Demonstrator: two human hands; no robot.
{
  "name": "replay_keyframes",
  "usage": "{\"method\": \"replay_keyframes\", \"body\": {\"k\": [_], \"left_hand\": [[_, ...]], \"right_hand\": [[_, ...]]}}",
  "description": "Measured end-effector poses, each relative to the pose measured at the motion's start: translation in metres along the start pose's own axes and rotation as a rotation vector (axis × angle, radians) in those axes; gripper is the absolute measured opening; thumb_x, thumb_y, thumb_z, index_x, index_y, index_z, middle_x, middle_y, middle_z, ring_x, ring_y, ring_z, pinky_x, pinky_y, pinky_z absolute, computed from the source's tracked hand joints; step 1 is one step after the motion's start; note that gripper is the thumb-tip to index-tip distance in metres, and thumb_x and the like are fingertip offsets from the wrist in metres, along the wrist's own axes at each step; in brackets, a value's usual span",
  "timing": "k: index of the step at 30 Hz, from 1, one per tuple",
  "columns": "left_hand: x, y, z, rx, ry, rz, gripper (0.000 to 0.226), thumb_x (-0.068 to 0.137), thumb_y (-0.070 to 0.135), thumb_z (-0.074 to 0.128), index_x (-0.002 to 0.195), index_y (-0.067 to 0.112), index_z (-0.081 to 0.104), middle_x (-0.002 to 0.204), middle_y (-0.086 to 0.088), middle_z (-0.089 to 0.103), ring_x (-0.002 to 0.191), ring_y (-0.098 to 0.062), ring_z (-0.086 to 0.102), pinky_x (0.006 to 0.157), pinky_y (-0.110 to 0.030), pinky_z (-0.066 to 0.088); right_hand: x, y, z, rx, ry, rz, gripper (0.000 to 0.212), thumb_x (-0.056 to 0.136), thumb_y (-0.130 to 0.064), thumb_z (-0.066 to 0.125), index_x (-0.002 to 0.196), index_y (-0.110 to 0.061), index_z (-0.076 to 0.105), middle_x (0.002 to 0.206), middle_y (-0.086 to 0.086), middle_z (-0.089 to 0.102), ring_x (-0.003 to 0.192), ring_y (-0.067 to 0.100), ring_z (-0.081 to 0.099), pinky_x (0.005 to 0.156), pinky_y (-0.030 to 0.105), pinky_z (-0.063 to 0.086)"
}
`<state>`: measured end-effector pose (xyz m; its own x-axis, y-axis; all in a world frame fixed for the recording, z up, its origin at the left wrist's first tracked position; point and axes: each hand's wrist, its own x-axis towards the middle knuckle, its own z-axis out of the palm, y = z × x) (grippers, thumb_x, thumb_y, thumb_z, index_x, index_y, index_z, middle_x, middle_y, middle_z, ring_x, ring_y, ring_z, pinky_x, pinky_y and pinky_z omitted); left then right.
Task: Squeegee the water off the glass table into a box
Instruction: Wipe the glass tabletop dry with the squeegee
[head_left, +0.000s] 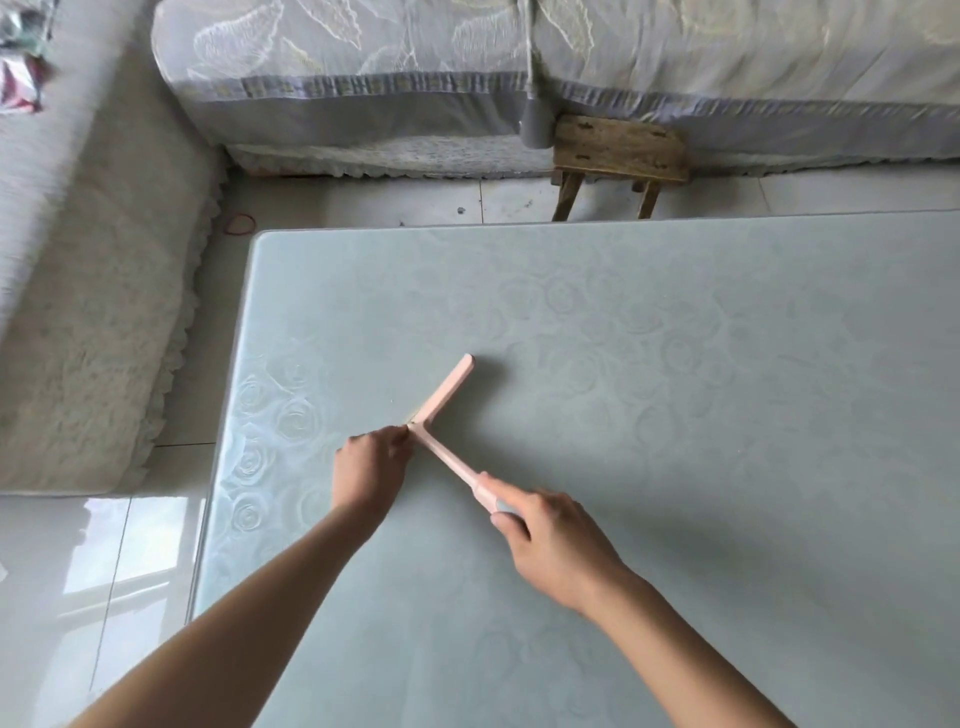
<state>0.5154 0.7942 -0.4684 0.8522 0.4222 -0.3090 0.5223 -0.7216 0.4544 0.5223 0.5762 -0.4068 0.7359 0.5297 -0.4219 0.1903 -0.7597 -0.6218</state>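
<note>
A pale green glass table (675, 364) with a rose pattern fills the lower right of the head view. On it rests a pink T-shaped squeegee (447, 400), its blade running up to the right. My right hand (550, 540) grips the end of the squeegee's handle. My left hand (371, 467) pinches the blade's near end, where blade and handle meet. I cannot make out any water on the glass. No box is in view.
A grey-covered sofa (467, 78) stands beyond the table, with a small wooden stool (618, 150) in front of it. A white fluffy cushioned seat (88, 312) lies to the left. A red rubber band (239, 223) lies on the tiled floor near the table's far left corner.
</note>
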Motion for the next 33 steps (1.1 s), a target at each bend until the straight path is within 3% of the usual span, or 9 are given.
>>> {"method": "replay_keyframes", "body": {"k": [3, 9, 12, 16, 20, 23, 28, 33], "left_hand": [[-0.018, 0.024, 0.014, -0.054, -0.083, 0.047, 0.022, 0.089, 0.032, 0.061, 0.077, 0.017, 0.069, 0.071, -0.010, 0.066, 0.076, -0.033, 0.062, 0.059, -0.031, 0.033], [-0.044, 0.070, 0.042, -0.052, -0.273, 0.120, 0.032, 0.092, 0.039, 0.054, 0.075, 0.014, 0.063, 0.071, -0.012, 0.059, 0.079, -0.036, 0.057, 0.062, -0.033, 0.036], [-0.029, 0.068, 0.031, -0.080, -0.247, 0.159, 0.022, 0.090, 0.037, 0.060, 0.088, 0.018, 0.071, 0.081, -0.010, 0.070, 0.085, -0.033, 0.064, 0.069, -0.035, 0.047], [0.016, 0.062, 0.016, -0.052, -0.079, 0.243, 0.018, 0.090, 0.031, 0.062, 0.098, 0.018, 0.072, 0.084, -0.013, 0.070, 0.082, -0.035, 0.064, 0.063, -0.034, 0.041], [0.031, 0.074, 0.037, -0.007, -0.089, 0.272, 0.027, 0.096, 0.036, 0.052, 0.092, 0.014, 0.069, 0.074, -0.012, 0.064, 0.074, -0.037, 0.057, 0.059, -0.031, 0.032], [0.011, 0.100, 0.072, -0.007, -0.078, 0.342, 0.024, 0.096, 0.036, 0.052, 0.087, 0.018, 0.065, 0.077, -0.010, 0.065, 0.076, -0.036, 0.058, 0.059, -0.030, 0.029], [-0.051, 0.131, 0.117, -0.042, -0.194, 0.471, 0.022, 0.096, 0.036, 0.051, 0.102, 0.025, 0.068, 0.093, -0.008, 0.070, 0.087, -0.031, 0.064, 0.069, -0.033, 0.043], [-0.066, 0.150, 0.117, -0.023, -0.320, 0.501, 0.025, 0.097, 0.041, 0.047, 0.096, 0.023, 0.064, 0.093, -0.003, 0.069, 0.089, -0.030, 0.063, 0.069, -0.033, 0.047]], "right_hand": [[-0.037, 0.022, -0.010, 0.015, 0.031, 0.053, 0.047, 0.097, -0.031, 0.045, 0.140, -0.046, 0.036, 0.101, 0.003, 0.061, 0.095, 0.023, 0.058, 0.079, 0.030, 0.043], [-0.088, 0.048, -0.037, 0.014, 0.050, 0.194, 0.045, 0.097, -0.032, 0.046, 0.137, -0.049, 0.038, 0.095, -0.004, 0.060, 0.082, 0.013, 0.054, 0.074, 0.027, 0.045], [-0.069, 0.038, -0.049, -0.018, 0.079, 0.151, 0.045, 0.097, -0.032, 0.044, 0.139, -0.045, 0.038, 0.096, 0.000, 0.061, 0.090, 0.020, 0.057, 0.076, 0.030, 0.044], [-0.020, 0.023, -0.054, 0.018, 0.163, 0.112, 0.044, 0.096, -0.027, 0.047, 0.138, -0.038, 0.045, 0.114, 0.005, 0.066, 0.100, 0.028, 0.059, 0.078, 0.032, 0.045], [-0.014, 0.037, -0.052, 0.029, 0.209, 0.162, 0.043, 0.096, -0.027, 0.046, 0.137, -0.039, 0.045, 0.107, 0.004, 0.067, 0.092, 0.029, 0.059, 0.067, 0.029, 0.038], [-0.051, 0.066, -0.049, 0.069, 0.256, 0.236, 0.043, 0.096, -0.027, 0.046, 0.137, -0.040, 0.045, 0.098, 0.005, 0.064, 0.087, 0.027, 0.058, 0.067, 0.030, 0.039], [-0.140, 0.100, -0.037, 0.136, 0.287, 0.373, 0.044, 0.096, -0.026, 0.048, 0.136, -0.044, 0.044, 0.083, -0.001, 0.057, 0.071, 0.015, 0.051, 0.070, 0.031, 0.042], [-0.162, 0.100, -0.051, 0.115, 0.282, 0.400, 0.045, 0.096, -0.028, 0.049, 0.137, -0.043, 0.042, 0.085, 0.000, 0.058, 0.079, 0.020, 0.058, 0.072, 0.033, 0.044]]}}
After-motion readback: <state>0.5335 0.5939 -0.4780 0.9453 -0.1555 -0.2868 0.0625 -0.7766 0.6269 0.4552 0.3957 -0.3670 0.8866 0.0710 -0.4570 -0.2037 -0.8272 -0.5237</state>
